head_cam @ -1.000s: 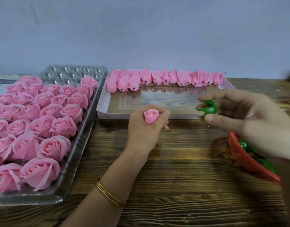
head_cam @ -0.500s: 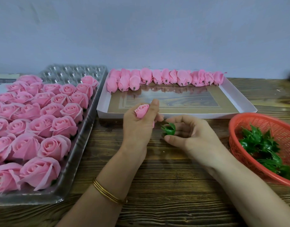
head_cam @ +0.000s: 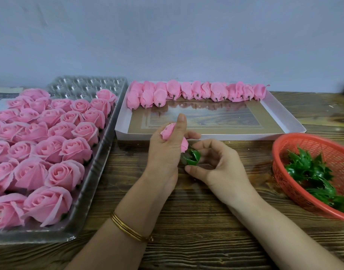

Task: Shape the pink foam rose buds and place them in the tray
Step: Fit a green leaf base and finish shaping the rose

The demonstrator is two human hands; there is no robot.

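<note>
Head view: we are fitting a green calyx to a pink bud, ahead of shaping and traying it.

Largest first: the clear tray (head_cam: 101,158) fills the left of the frame, mostly packed with opened roses (head_cam: 56,172), its empty cups at upper left; the white box (head_cam: 212,136) at upper centre holds a row of unshaped buds (head_cam: 196,90); the red basket (head_cam: 280,152) at right holds spare green pieces. At centre, our left hand (head_cam: 163,154) is closed around the bud (head_cam: 168,130), stem end toward our right hand (head_cam: 217,164), whose fingertips pinch the calyx (head_cam: 192,157) just touching the bud's base. Next, we judge, the calyx must be seated squarely on the base.
</note>
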